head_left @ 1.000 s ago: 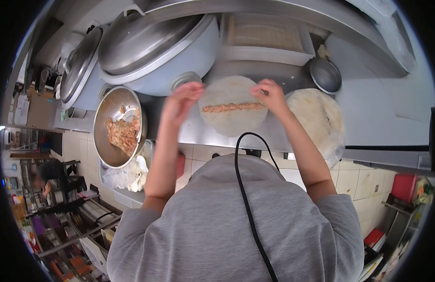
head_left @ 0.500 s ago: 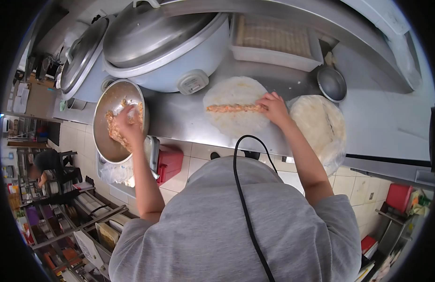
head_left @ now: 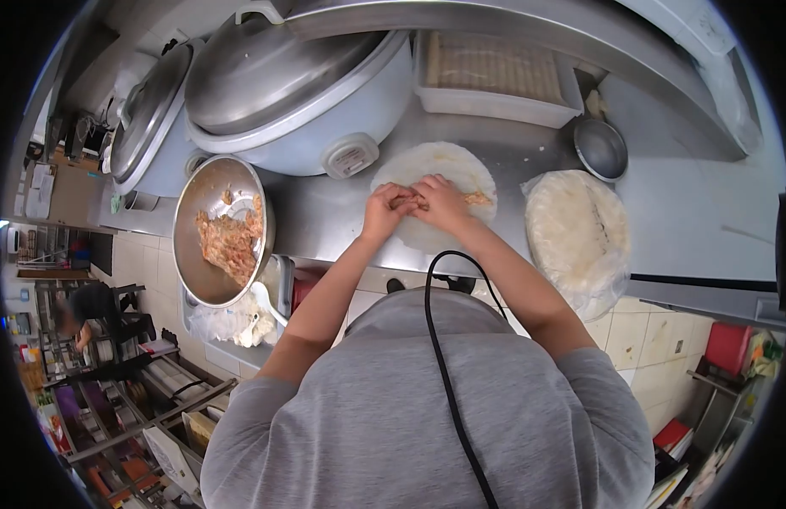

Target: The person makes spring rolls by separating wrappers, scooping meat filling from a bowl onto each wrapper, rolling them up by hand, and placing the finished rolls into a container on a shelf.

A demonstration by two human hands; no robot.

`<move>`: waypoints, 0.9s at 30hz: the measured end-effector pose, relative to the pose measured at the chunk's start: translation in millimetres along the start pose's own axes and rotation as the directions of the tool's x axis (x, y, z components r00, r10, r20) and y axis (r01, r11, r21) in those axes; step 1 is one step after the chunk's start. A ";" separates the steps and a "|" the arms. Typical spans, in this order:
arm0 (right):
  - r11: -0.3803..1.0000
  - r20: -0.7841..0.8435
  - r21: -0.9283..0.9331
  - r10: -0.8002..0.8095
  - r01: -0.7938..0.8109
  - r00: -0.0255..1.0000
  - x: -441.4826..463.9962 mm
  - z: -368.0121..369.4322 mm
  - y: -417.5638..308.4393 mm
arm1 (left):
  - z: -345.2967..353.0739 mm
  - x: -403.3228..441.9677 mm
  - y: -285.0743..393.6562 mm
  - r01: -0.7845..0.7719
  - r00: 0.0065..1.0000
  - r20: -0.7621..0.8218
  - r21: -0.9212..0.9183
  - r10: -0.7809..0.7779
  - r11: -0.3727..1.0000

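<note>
A round, thin white wrapper (head_left: 448, 161) lies on the steel counter. Across its middle runs a strip of orange-brown filling (head_left: 476, 198), partly covered by my hands. My left hand (head_left: 386, 209) is at the strip's left end, fingers pinched on the filling. Right beside it, my right hand (head_left: 437, 202) has its fingers closed down on the same strip. The two hands nearly touch. To the left stands a steel bowl (head_left: 184, 246) with a lump of the filling mix (head_left: 227, 242). A bagged stack of wrappers (head_left: 575, 229) lies to the right.
Two large lidded cookers (head_left: 300, 127) stand at the back left. A white tray (head_left: 495, 103) of rolled pieces and a small dark bowl (head_left: 600, 150) are at the back. Below the steel bowl is a tray with a plastic bag (head_left: 232, 327). A person (head_left: 94, 310) is far left.
My left hand has come out of the steel bowl and over to the wrapper. My right hand has moved left along the strip, from its right end to beside my left hand.
</note>
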State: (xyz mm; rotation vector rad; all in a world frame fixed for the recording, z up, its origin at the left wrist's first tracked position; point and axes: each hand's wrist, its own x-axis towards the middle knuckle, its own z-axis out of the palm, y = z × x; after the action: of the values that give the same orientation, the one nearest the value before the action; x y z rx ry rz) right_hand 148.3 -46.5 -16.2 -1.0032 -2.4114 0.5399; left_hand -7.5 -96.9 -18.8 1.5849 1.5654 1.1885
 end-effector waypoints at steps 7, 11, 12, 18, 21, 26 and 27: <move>0.998 -0.064 0.000 -0.056 0.056 0.996 -15.8 -16.5 22.5 | 5.0 7.0 22.1 -0.165 0.986 0.031 0.231 0.162 0.959; 0.999 -0.019 -0.046 -0.026 0.025 0.999 -23.1 -15.8 34.9 | 26.9 7.0 23.2 -0.224 0.974 0.035 0.185 0.222 0.957; 0.998 -0.022 -0.051 -0.037 0.036 0.999 -24.1 -16.5 37.6 | 29.9 7.4 22.3 -0.227 0.974 0.039 0.184 0.224 0.956; 0.999 -0.060 -0.051 -0.019 0.016 0.998 -33.0 -26.9 49.6 | 39.7 13.2 33.1 -0.194 0.981 0.066 0.192 0.185 0.962; 1.000 -0.037 -0.025 0.012 -0.013 0.999 -41.4 -32.0 57.5 | 47.6 16.7 29.6 -0.215 0.974 0.116 0.199 0.195 0.956; 0.992 0.003 -0.014 0.127 -0.127 0.992 -54.1 -48.0 69.6 | 65.4 22.1 31.4 -0.416 0.906 0.176 0.197 0.385 0.888; 0.992 -0.023 0.007 0.130 -0.129 0.991 -55.7 -52.7 68.2 | 65.4 20.8 30.5 -0.415 0.906 0.176 0.197 0.385 0.888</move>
State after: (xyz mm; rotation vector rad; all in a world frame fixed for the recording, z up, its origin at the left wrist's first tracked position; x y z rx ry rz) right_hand 249.8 -33.6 -23.7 -1.1633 -2.3345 0.5758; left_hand 62.2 -69.2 -14.9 2.1760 1.3656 1.1057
